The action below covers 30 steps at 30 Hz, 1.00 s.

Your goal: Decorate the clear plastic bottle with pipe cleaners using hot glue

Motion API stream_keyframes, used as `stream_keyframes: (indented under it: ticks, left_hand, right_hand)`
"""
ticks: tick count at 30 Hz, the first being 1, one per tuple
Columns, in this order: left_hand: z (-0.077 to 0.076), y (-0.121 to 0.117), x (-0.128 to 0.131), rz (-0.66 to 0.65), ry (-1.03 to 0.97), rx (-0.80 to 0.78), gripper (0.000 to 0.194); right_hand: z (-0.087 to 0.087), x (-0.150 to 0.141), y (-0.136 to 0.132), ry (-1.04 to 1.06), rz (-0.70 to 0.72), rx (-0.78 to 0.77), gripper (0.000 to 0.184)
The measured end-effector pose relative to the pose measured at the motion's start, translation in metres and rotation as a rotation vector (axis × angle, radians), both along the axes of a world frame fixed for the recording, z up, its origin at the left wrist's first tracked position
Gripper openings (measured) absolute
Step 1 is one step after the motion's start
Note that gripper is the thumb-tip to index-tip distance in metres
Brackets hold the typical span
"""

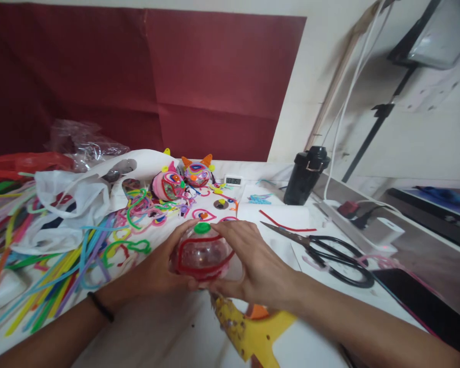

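Observation:
Between my two hands is a clear round plastic ball [203,254] with a red pipe cleaner outline on its front and a green disc [202,228] on top. My left hand [166,266] wraps its left side, thumb low at the front. My right hand [249,255] closes round the right side, fingers over the top. Under my right wrist lies a yellow cut-out sheet [249,329] with brown specks and an orange patch. Black-handled scissors [325,250] lie to the right, blades pointing left, close to red pipe cleaner pieces [287,224].
Loose coloured pipe cleaners [61,276] and a white bag [65,204] crowd the left. Two decorated balls [168,185] stand behind, near a small digital clock [233,181]. A black bottle [305,175], a power strip [352,225] and a phone [425,296] occupy the right.

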<state>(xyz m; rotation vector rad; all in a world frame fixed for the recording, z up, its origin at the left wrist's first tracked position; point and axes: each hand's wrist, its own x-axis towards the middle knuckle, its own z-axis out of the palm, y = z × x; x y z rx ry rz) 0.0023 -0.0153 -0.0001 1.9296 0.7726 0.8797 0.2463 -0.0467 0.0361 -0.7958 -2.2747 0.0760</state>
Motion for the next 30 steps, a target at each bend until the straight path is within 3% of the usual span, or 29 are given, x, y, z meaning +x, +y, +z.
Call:
stream_keyframes:
  ticks: [4,10,14,20,30]
  left_hand:
    - [0.001,0.0,-0.004,0.029,0.068,-0.032,0.1]
    - [0.011,0.0,-0.006,-0.036,0.068,-0.115,0.096]
    - [0.02,0.001,-0.007,0.004,0.113,-0.025,0.094]
    - [0.031,-0.003,-0.005,0.109,0.189,0.147,0.047]
    - [0.048,-0.007,-0.003,0.195,0.32,0.225,0.036]
  right_hand:
    - [-0.004,0.012,0.003,0.083,0.015,-0.11,0.079]
    - [-0.005,0.016,0.007,0.179,0.032,-0.268,0.072]
    - [-0.006,0.015,0.006,0.221,0.043,-0.278,0.069]
    - [-0.008,0.014,0.006,0.235,0.039,-0.307,0.051]
    - [-0.011,0.014,0.015,0.237,0.115,-0.247,0.046]
